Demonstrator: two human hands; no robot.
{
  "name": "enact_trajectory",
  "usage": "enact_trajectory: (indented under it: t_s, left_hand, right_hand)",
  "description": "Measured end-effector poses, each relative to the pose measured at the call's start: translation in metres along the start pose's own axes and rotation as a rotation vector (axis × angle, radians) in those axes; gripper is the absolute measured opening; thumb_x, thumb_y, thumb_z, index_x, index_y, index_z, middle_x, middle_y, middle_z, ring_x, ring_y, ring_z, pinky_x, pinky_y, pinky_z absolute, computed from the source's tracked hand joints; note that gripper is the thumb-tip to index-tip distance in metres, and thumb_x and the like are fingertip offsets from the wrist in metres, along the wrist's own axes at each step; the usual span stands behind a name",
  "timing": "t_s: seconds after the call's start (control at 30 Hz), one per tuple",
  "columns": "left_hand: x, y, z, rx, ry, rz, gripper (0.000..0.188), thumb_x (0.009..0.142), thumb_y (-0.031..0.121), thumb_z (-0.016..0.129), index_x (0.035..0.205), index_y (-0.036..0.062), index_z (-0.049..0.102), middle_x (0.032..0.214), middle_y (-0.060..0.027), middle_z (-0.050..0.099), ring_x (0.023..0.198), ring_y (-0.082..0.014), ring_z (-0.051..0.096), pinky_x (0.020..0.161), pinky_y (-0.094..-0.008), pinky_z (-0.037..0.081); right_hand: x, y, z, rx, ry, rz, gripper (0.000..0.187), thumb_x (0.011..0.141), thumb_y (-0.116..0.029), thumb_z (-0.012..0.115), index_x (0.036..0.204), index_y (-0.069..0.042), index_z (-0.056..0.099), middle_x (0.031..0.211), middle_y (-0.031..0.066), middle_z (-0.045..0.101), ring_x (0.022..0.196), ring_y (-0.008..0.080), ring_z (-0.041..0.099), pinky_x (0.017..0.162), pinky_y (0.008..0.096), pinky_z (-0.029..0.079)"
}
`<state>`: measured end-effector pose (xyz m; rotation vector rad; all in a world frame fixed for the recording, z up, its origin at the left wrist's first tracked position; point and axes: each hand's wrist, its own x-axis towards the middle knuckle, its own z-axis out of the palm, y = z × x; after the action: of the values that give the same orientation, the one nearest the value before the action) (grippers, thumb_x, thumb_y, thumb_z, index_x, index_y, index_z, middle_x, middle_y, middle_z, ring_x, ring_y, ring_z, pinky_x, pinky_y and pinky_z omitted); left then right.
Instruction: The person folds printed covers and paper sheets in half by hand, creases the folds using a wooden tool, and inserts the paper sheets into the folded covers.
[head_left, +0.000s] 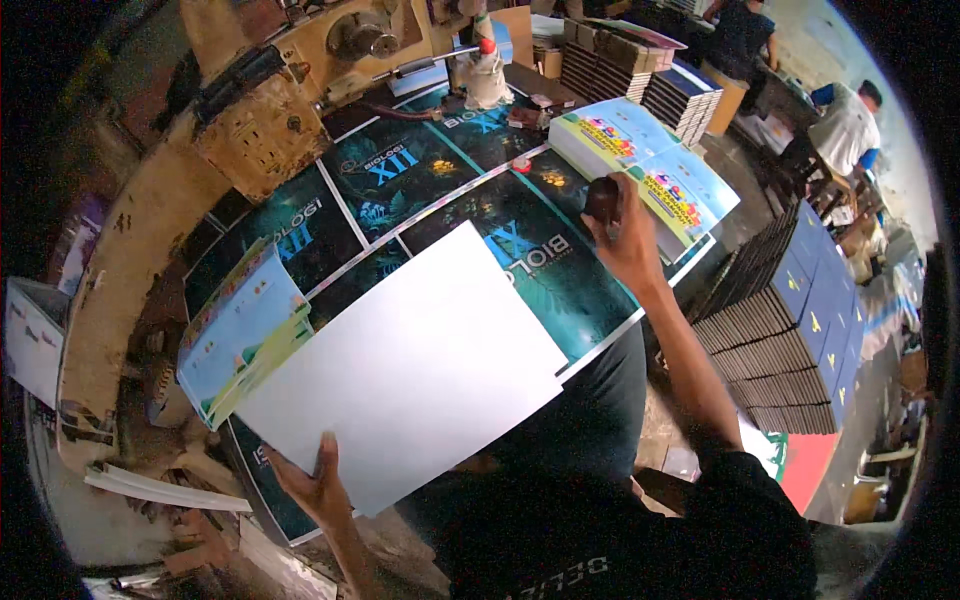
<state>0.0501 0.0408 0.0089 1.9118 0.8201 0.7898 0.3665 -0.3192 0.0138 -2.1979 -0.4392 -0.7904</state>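
Observation:
A large white sheet of paper [410, 370] lies aslant before me, over dark teal printed cover sheets. My left hand [312, 488] grips its near left edge, thumb on top; the fingers partly disappear at the edge. A small step at the sheet's right corner hints at more than one layer. Up and to the right, my right hand [630, 240] is closed around a dark brown, rounded object [601, 200], whose kind I cannot make out. That hand is beside a stack of light blue printed covers [650, 165]. More light blue printed sheets [245, 330] lie left of the white paper.
A worn metal machine [262, 140] with a rod stands at the table's far side. Tall stacks of dark blue books [780, 330] rise on the right, with more book stacks [640, 80] behind. Two people [845, 130] are at the far right.

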Motion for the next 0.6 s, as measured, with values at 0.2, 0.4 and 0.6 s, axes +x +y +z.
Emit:
enact_trajectory:
  t_s: [0.2,0.4,0.6]
  left_hand:
    - [0.013,-0.038,-0.031,-0.308,0.101,0.174,0.066,0.085,0.016,0.078,0.138,-0.0081,0.045,0.130,-0.0200,0.053,0.108,-0.0294,0.059,0.093,-0.0431,0.053]
    - [0.012,-0.021,-0.008,-0.169,0.089,0.286,0.056,0.082,0.020,0.081,0.124,-0.0054,0.054,0.110,-0.0140,0.061,0.098,-0.0248,0.061,0.085,-0.0395,0.052]
    - [-0.020,0.011,-0.032,-0.039,-0.136,0.399,0.066,0.076,0.030,0.086,0.122,-0.0059,0.056,0.106,-0.0128,0.062,0.096,-0.0221,0.061,0.082,-0.0382,0.050]
  right_hand:
    - [-0.019,-0.055,-0.018,0.132,0.146,-0.036,0.070,0.088,-0.024,0.073,0.141,0.005,0.039,0.133,0.0309,0.053,0.127,0.0419,0.052,0.106,0.0457,0.042]
    - [-0.078,-0.121,-0.003,0.610,-0.488,-0.038,0.074,0.091,-0.033,0.073,0.144,0.006,0.040,0.138,0.0251,0.054,0.134,0.0316,0.050,0.113,0.0434,0.037]
    - [-0.075,-0.115,-0.029,0.846,-0.732,0.138,0.066,0.086,-0.021,0.079,0.137,0.005,0.047,0.113,0.0169,0.070,0.110,0.0260,0.068,0.094,0.0365,0.052]
